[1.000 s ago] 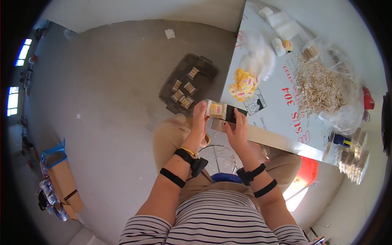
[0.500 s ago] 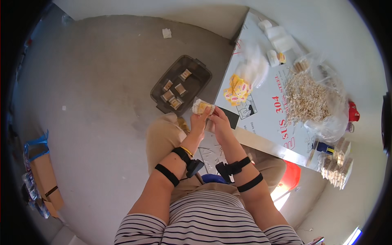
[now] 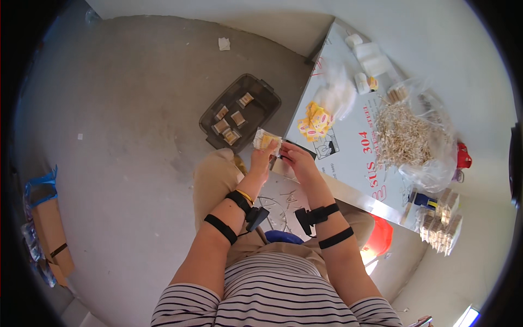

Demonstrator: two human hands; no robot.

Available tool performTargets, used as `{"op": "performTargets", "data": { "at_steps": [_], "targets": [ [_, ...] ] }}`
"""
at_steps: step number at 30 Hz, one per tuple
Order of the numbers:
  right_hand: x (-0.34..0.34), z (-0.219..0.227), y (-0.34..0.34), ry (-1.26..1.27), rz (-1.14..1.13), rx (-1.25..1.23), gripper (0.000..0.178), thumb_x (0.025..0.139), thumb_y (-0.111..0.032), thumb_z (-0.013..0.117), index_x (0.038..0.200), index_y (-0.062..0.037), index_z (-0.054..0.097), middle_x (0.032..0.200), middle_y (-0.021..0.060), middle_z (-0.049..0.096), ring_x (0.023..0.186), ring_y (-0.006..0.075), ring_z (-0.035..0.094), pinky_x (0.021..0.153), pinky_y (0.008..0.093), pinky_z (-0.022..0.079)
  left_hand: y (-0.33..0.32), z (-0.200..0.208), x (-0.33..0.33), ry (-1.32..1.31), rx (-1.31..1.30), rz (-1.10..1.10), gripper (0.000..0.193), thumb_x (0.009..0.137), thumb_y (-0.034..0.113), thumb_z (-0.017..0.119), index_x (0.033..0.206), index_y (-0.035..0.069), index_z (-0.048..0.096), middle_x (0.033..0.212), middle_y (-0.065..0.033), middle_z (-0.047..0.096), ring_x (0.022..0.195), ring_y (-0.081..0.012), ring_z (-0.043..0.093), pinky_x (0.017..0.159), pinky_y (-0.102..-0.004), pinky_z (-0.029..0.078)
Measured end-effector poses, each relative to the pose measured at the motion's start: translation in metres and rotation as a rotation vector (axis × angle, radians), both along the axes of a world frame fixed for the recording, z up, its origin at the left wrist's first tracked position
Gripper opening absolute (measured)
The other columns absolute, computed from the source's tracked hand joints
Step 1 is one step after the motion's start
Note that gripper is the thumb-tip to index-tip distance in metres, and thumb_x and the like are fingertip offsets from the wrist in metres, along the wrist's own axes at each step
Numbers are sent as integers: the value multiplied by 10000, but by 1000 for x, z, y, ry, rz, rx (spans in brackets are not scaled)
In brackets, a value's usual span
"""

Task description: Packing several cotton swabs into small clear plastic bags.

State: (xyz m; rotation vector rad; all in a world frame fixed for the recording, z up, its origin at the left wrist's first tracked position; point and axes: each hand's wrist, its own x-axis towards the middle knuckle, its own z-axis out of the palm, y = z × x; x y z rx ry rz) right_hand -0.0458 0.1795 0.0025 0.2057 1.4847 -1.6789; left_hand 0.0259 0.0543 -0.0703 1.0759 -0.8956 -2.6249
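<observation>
A small clear packet of cotton swabs (image 3: 265,138) with a yellow label lies in my left hand (image 3: 262,158), whose fingers and thumb are closed on it. At the packet's right end are the bent fingers of my right hand (image 3: 297,159), closed at its clear edge; the exact grip is partly hidden. Both hands are over my lap, by the table's near-left corner. Left of them on the floor, a dark grey plastic bin (image 3: 208,113) contains several similar packets (image 3: 231,136). Right of my hands, a pile of yellow printed labels (image 3: 316,121) rests on the table.
The metal-topped table (image 3: 348,169) also bears clear plastic bags (image 3: 339,90), white containers (image 3: 373,59) and a big bag of loose cotton swabs (image 3: 406,133). Stacked swab bundles (image 3: 438,223) stand at its right end. A cardboard box (image 3: 52,234) is at far left, a red container (image 3: 378,238) below the table.
My right hand has shifted slightly right and down, apart from my left fingers. The packet has turned a little in my left hand. The whole view has shifted slightly.
</observation>
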Motion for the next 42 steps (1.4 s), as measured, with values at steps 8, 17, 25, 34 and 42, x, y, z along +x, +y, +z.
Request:
{"op": "performTargets", "data": {
  "at_steps": [8,17,25,34,42],
  "targets": [
    [13,13,-26,-28,76,-134,461,1028,-90,529,1484,-24,554,1344,61,672,1218,154,614,1041,312,469,-24,15,6,131,-30,-49,468,966,383,761,1329,130,606,1234,3,682,1081,-116,652,966,-307,481],
    [63,78,-41,412,239,-226,263,1011,-78,603,1261,-18,658,1139,36,714,1066,124,641,977,295,486,-42,113,62,451,391,149,460,1065,390,601,1433,122,534,1452,-62,603,1348,-233,563,1110,-416,454],
    [110,197,0,1022,37,6,63,932,-3,716,992,8,698,927,37,694,887,115,618,846,269,499,5,207,91,744,364,-54,589,1061,459,569,1559,176,430,1601,-40,468,1472,-258,426,1229,-503,328],
    [114,286,123,1465,199,185,108,882,21,707,961,-48,682,948,81,675,929,279,649,857,366,489,8,263,125,649,-791,-475,808,914,358,811,1551,44,425,1552,-112,524,1427,-249,496,1185,-417,382],
    [158,298,188,1607,160,310,151,841,-30,743,964,-97,686,1011,50,690,966,275,643,895,401,468,97,311,135,594,-1175,-610,322,824,109,862,1120,27,765,1047,-89,766,952,-181,706,871,-335,539]
  ]
}}
